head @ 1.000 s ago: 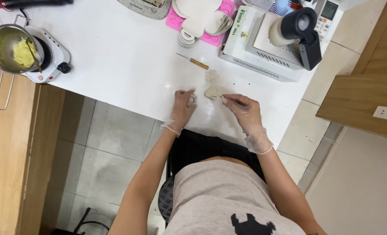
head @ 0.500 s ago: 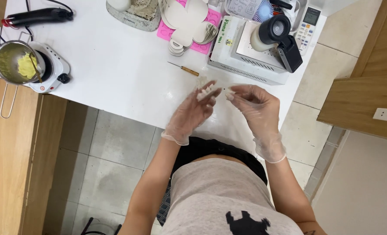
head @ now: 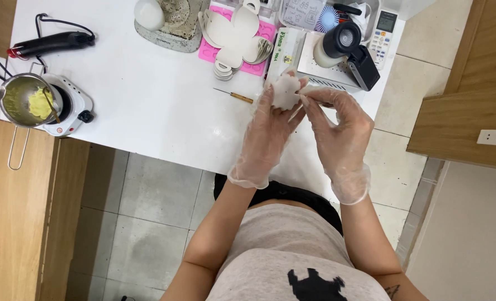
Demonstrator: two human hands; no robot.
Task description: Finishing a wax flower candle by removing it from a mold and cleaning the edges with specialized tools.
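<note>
Left hand (head: 267,131) cradles a small white lumpy piece (head: 286,92) while right hand (head: 337,131) pinches its edge (both gloved, above the worktop (head: 147,111)); a light, steady grip would suit it best.

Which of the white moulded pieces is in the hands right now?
The small white lobed piece, held up between left hand and right hand. The other white pieces lie stacked on the pink mould further back, untouched.

We see a long white-and-green box (head: 282,54) lying on the counter (head: 147,111) beside the pink mould, and a white remote with a small grey screen (head: 385,21) at the far edge.
</note>
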